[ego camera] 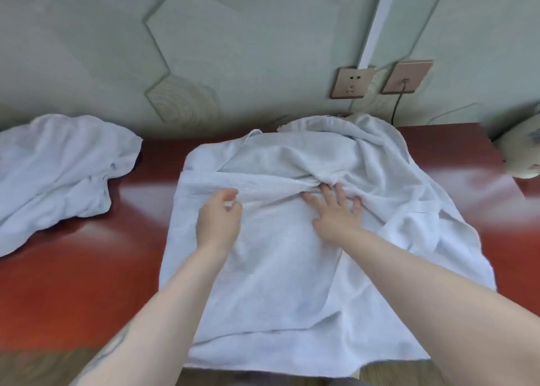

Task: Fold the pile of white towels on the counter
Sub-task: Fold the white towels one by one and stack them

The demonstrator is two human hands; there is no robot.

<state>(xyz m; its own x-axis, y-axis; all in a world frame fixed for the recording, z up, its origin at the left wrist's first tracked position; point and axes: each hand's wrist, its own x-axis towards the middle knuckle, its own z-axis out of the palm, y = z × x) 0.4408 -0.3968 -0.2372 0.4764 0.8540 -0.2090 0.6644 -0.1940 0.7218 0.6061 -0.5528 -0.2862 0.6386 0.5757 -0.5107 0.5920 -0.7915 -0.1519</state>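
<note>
A large white towel (280,283) lies spread over the middle of the red-brown counter (76,292), its near edge hanging past the counter's front. The far right part is bunched in wrinkles. My right hand (336,213) lies flat on the towel with fingers spread, pressing at a crease. My left hand (217,219) hovers over the towel's left half with fingers loosely curled; whether it pinches the cloth is unclear. A second white towel (58,175) lies crumpled at the counter's left end.
The counter stands against a pale green wall with two sockets (352,82), one with a cable (398,105) plugged in. A pale rounded object (523,155) sits at the counter's far right edge. Wood floor shows below the front edge.
</note>
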